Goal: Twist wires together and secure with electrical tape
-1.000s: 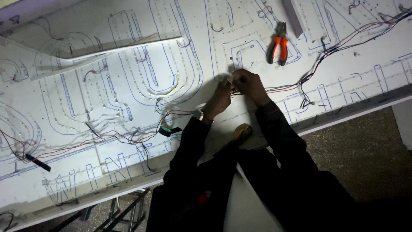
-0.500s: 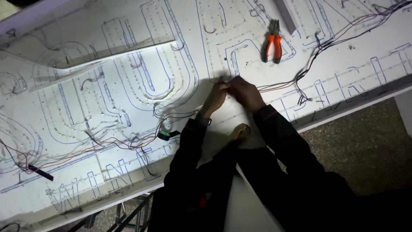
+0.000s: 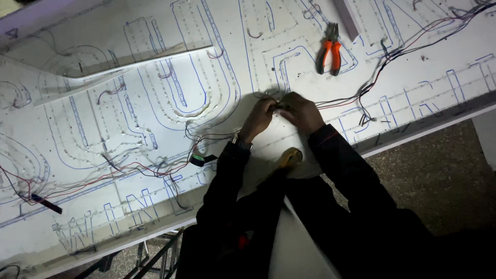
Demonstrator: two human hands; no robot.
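My left hand (image 3: 258, 119) and my right hand (image 3: 305, 112) meet fingertip to fingertip over a large white sign board (image 3: 103, 155) marked with blue letter outlines and rows of small lights. Both pinch thin red and black wires (image 3: 341, 102) that run off to the right across the board. The wire ends are hidden between my fingers. Dark sleeves cover both forearms. A roll of yellowish tape (image 3: 290, 156) lies just below my right wrist.
Orange-handled pliers (image 3: 329, 50) lie on the board above my hands. A small black and green part (image 3: 199, 159) sits left of my left wrist among tangled wires. A dark pen-like object (image 3: 46, 203) lies far left. The board's front edge overhangs a speckled floor (image 3: 444, 175).
The view has drifted so the board and pliers sit slightly higher and left. My hands stay together on the wires with small finger movements.
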